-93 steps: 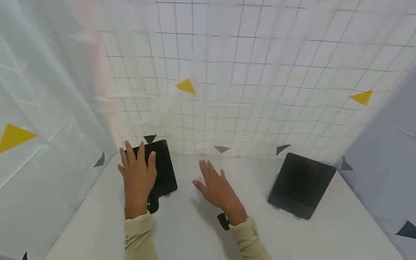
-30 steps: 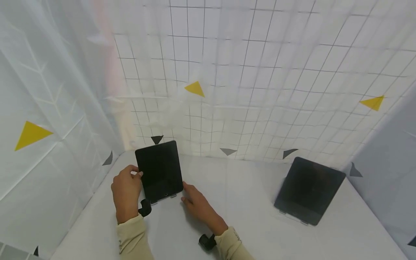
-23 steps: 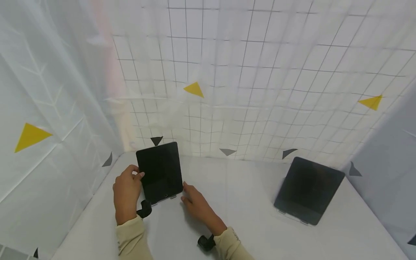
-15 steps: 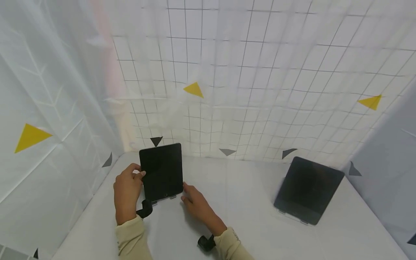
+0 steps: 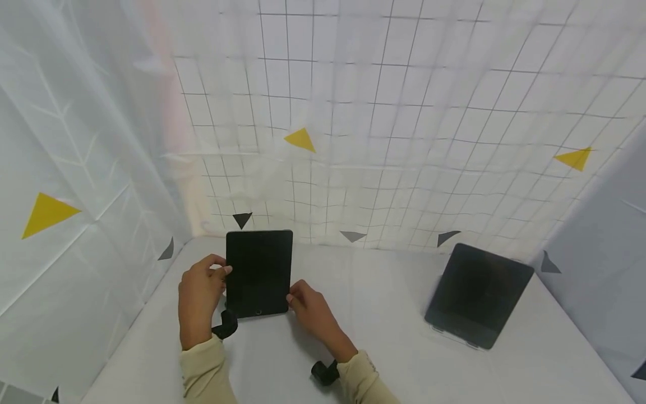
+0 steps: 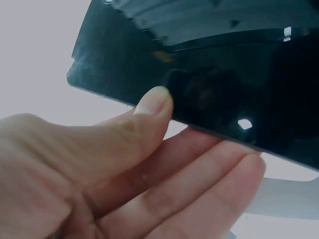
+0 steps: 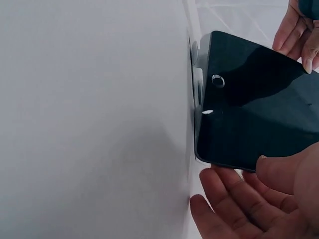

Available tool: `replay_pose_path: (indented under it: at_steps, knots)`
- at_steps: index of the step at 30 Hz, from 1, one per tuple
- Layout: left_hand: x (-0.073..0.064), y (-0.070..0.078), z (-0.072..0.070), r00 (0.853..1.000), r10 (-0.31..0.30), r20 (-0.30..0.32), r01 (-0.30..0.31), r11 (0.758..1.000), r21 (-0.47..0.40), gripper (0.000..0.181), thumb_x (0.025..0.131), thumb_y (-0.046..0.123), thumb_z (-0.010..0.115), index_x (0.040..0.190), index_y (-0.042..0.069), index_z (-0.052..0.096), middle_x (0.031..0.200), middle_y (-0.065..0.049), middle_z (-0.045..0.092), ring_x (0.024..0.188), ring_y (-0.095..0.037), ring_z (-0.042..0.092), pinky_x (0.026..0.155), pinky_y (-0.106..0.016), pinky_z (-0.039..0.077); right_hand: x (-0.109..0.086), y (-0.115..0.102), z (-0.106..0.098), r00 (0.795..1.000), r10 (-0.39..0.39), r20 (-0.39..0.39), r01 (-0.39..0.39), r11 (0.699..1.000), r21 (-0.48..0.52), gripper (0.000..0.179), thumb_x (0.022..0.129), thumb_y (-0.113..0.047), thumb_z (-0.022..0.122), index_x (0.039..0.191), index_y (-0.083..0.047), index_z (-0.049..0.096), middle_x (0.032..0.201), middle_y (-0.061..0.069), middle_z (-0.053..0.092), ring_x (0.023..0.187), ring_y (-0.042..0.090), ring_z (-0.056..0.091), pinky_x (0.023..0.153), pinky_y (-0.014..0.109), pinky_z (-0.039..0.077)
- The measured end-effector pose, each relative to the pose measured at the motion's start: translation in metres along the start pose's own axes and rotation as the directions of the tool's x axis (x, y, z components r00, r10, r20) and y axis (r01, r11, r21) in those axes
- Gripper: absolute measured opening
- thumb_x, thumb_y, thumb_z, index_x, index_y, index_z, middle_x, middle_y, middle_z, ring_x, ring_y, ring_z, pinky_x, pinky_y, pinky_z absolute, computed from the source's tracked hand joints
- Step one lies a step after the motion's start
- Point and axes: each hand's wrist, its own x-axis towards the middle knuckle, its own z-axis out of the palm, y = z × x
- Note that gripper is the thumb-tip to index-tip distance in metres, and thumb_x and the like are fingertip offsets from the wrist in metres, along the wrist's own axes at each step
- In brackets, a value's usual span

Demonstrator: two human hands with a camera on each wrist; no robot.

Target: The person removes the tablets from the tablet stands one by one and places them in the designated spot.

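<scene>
A black tablet (image 5: 259,272) with a round home button leans upright near the back of the table at left. My left hand (image 5: 201,297) pinches its left edge, thumb on the screen and fingers behind, as the left wrist view shows on the tablet (image 6: 214,74). My right hand (image 5: 315,314) pinches the lower right edge. In the right wrist view the thumb of the right hand (image 7: 254,199) lies on the front of the tablet (image 7: 249,124), and clear stand lips show at its lower edge. Most of the stand behind it is hidden.
Another dark tablet (image 5: 479,296) leans on a clear stand at the right of the white table (image 5: 383,348). White sheeting with a grid (image 5: 353,140) hangs behind, marked with yellow and dark triangles. A small black camera (image 5: 325,372) sits at each wrist.
The left hand was flat over the tablet and the right hand apart from it; both now grip its edges. Over the last second the tablet has turned straighter and shifted slightly right.
</scene>
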Motion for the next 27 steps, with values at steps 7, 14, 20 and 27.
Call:
replay_pose_path:
  at_steps: [7, 14, 20, 27]
  knots:
    - [0.000, 0.004, 0.002, 0.998, 0.005, 0.069, -0.004, 1.000, -0.016, 0.019, 0.103, 0.010, 0.067, 0.117, -0.002, 0.070, 0.085, -0.014, 0.074, 0.067, -0.022, 0.065, 0.058, -0.036, 0.043, 0.001, 0.002, -0.010, 1.000, -0.026, -0.007, 0.026, 1.000, -0.006, 0.004, 0.108, -0.013, 0.060, 0.104, -0.011, 0.061, 0.092, 0.002, 0.071, 0.078, 0.009, 0.064, 0.068, 0.029, 0.051]
    - [0.000, 0.006, 0.004, 0.995, -0.011, 0.097, 0.012, 1.000, -0.005, 0.020, 0.103, 0.010, 0.066, 0.119, -0.002, 0.069, 0.092, -0.018, 0.074, 0.071, -0.024, 0.070, 0.062, -0.038, 0.045, 0.000, -0.001, -0.023, 0.999, -0.029, 0.042, 0.030, 0.999, -0.020, 0.007, 0.108, -0.015, 0.060, 0.102, -0.012, 0.061, 0.090, 0.003, 0.071, 0.079, 0.014, 0.067, 0.068, 0.031, 0.050]
    - [0.001, 0.007, 0.007, 0.992, -0.015, 0.125, 0.015, 1.000, 0.005, 0.021, 0.104, 0.010, 0.065, 0.121, -0.002, 0.067, 0.088, -0.015, 0.073, 0.071, -0.026, 0.070, 0.064, -0.041, 0.046, 0.001, -0.002, -0.032, 0.995, -0.002, 0.096, 0.005, 0.999, -0.035, 0.007, 0.108, -0.014, 0.060, 0.101, -0.012, 0.061, 0.088, 0.003, 0.071, 0.077, 0.014, 0.065, 0.066, 0.031, 0.049]
    - [0.004, 0.008, 0.010, 0.987, -0.018, 0.160, 0.018, 1.000, -0.002, 0.023, 0.105, 0.010, 0.064, 0.123, -0.004, 0.065, 0.090, -0.017, 0.073, 0.072, -0.027, 0.071, 0.065, -0.040, 0.051, 0.000, -0.006, -0.048, 0.986, -0.019, 0.167, 0.026, 0.999, -0.037, 0.011, 0.107, -0.013, 0.061, 0.096, -0.010, 0.061, 0.084, 0.003, 0.070, 0.071, 0.012, 0.059, 0.060, 0.028, 0.044]
